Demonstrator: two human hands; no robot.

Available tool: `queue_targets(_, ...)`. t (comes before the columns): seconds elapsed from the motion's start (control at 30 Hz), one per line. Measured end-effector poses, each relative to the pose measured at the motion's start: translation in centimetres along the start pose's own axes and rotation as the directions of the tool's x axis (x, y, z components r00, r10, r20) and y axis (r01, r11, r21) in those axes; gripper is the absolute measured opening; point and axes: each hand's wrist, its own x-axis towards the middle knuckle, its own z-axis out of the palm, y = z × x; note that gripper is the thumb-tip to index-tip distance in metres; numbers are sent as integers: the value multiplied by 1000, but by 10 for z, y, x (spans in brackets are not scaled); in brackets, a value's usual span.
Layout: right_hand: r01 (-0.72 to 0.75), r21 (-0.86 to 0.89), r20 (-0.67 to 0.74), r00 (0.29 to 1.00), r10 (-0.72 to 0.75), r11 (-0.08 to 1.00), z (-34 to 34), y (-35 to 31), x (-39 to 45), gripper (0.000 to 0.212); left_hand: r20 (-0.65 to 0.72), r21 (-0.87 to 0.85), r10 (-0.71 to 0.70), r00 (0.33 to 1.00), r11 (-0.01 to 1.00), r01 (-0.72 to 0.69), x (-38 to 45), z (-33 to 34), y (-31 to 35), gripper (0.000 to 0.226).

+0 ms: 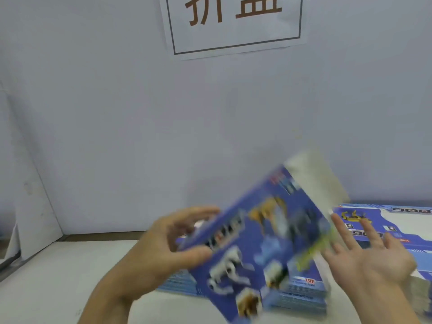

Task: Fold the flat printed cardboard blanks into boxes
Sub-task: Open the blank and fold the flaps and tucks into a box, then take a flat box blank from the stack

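The left hand (168,244) has its grip closed on the left edge of a blue printed cardboard blank (261,242), thumb on the printed face and fingers curled behind. The blank is blurred, tilted and lifted above a stack of flat blanks (301,298) lying on the pale worktop (46,288). The right hand (371,256) is open with fingers spread, just beside the blank's right edge; whether it touches is unclear. More flat blanks (397,223) lie at far right. A paper sign (233,22) hangs on the wall.
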Motion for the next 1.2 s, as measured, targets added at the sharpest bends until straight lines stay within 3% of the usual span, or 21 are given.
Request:
queue_targets(0.03,-34,-20,-13,999,33,999,-2,1,2,38,-228,-81,71,971,993,-91,1,-5,2,51)
queue_targets(0.1,-40,-67,-10,999,39,997,-1,3,1,37,-647,-249,111,754,905,-346,0,-23,3,57)
queue_targets(0.13,-29,-84,16,999,30,996,0,5,-1,37,-743,-295,71,666,858,-420,-2,-33,1,79)
queue_targets(0.17,-26,-105,42,999,30,994,3,8,-2,38,-770,-347,-3,638,841,-415,-5,-41,-3,117)
queue_targets(0.2,-18,-129,65,998,26,991,5,10,-4,39,-765,-379,-78,639,858,-348,-7,-45,-5,145)
queue_targets(0.23,-8,-156,80,997,21,988,7,12,-6,38,-739,-386,-139,659,889,-245,-10,-46,-8,151)
queue_targets(0.27,-6,-178,88,996,22,984,8,15,-9,35,-696,-352,-177,696,929,-116,-10,-42,-12,131)
queue_targets(0.33,-27,-211,109,993,51,977,9,18,-9,32,-597,-136,-205,776,979,155,-4,-21,-23,63)
queue_targets(0.37,-29,-232,117,991,58,972,9,18,-8,32,-532,23,-212,820,964,265,0,-10,-30,49)
queue_targets(0.43,-35,-283,127,989,74,958,10,20,-8,27,-313,311,-281,907,872,378,8,13,-52,58)
queue_targets(0.47,-38,-306,132,988,82,951,11,22,-8,24,-214,433,-354,910,801,413,10,25,-64,71)
queue_targets(0.53,-35,-341,152,984,91,939,11,25,-8,21,-123,631,-481,868,637,443,13,44,-78,76)
queue_targets(0.63,-11,-415,191,977,99,910,12,28,-8,20,-151,718,-467,871,554,422,17,48,-86,60)
queue_targets(0.73,47,-518,283,952,119,854,14,29,-9,21,-165,713,-447,879,562,420,19,42,-78,46)
queue_targets(0.87,139,-652,414,889,197,746,23,33,-17,20,-237,716,-311,920,584,382,17,36,-77,16)
queue_targets(0.9,156,-673,431,877,212,723,25,35,-20,19,-226,704,-322,919,598,382,16,34,-78,19)
queue_targets(1.0,189,-712,452,861,235,677,28,39,-25,19,-134,662,-462,876,616,427,12,34,-77,57)
queue_targets(1.2,220,-743,449,864,226,632,28,42,-28,21,-109,705,-485,868,577,411,17,35,-70,50)
